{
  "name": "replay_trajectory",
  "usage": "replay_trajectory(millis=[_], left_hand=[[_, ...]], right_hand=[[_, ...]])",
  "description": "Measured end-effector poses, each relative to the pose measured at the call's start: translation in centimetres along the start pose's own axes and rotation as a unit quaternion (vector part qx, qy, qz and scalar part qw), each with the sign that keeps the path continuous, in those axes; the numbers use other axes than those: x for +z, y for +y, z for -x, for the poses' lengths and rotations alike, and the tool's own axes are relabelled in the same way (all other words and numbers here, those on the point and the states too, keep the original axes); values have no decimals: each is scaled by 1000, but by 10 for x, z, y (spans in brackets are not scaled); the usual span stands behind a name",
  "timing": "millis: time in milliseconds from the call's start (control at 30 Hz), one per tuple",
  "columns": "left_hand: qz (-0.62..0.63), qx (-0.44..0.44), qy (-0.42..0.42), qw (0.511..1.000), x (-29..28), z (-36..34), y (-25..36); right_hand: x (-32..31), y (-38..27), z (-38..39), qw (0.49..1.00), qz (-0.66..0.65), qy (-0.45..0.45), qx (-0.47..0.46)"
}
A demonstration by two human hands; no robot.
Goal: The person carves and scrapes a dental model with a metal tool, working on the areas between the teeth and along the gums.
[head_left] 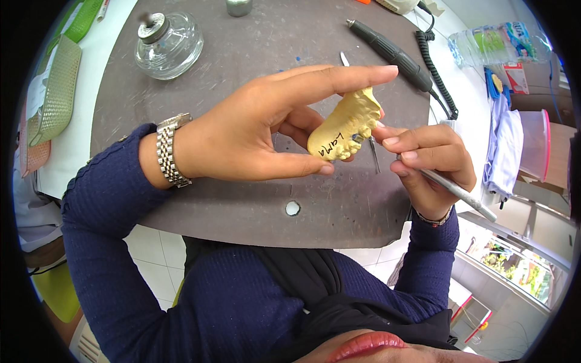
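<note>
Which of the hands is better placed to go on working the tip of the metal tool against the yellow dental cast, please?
Probably the right hand: it grips the slim metal hand instrument like a pen, its tip at the yellow dental cast. The left hand is occupied holding that cast above the dark work mat.

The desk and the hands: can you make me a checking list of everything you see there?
Surface: dark grey mat on a white bench, with a small round hole in it.
Job's things: yellow plaster tooth model; thin metal hand tool, its tip at the model.
Clutter: glass spirit lamp; green mesh sheet; plastic bottle lying down.
Hands: left hand holds the model between thumb and fingers; right hand grips the tool like a pen.
Cables: coiled black cord from a grey handpiece.
Surroundings: white cloth; tiled floor.
</note>
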State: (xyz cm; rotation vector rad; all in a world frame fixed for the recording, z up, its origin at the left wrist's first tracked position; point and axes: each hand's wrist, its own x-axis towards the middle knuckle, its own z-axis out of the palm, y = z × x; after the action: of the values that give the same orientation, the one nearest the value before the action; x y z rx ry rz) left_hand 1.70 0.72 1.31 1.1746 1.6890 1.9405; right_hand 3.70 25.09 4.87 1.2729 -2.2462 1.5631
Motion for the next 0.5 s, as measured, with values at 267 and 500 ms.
replay_trajectory(millis=[267, 500], left_hand=[[36, -31, -2, 999, 1, 2, 3], [19, -49, -9, 999, 2, 3, 5]], right_hand=[[2, -1, 2, 1000, 15, -4, -23], [1, -2, 0, 1000, 7, -12, -11]])
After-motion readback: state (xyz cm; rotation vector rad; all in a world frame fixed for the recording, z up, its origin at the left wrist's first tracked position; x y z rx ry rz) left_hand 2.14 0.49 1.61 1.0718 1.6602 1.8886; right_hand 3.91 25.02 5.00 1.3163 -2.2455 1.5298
